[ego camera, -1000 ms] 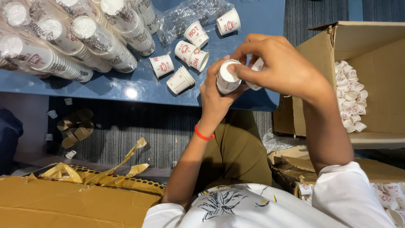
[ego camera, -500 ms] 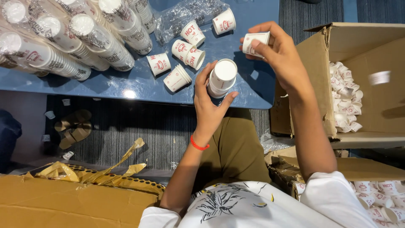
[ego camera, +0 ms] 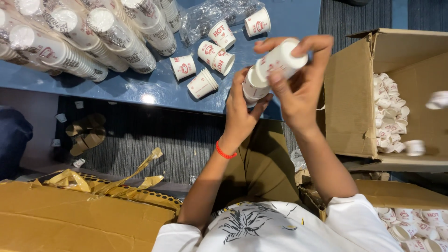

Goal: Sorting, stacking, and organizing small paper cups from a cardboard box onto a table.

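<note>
The cups (ego camera: 280,58) are showing white with red print, and the sleeved stacks (ego camera: 79,39) are wearing the same white and red under clear wrap. The table (ego camera: 289,21) is gleaming blue, the box (ego camera: 350,93) and the flat cardboard (ego camera: 70,219) are showing plain brown, and the carpet (ego camera: 154,140) is running in dark grey ribs. A red band (ego camera: 225,151) is circling the wrist, and the shirt (ego camera: 261,228) is showing white with a black leaf pattern over olive trousers (ego camera: 261,163).

Single head view, steeply downward, close over blue table (ego camera: 154,88)
</note>
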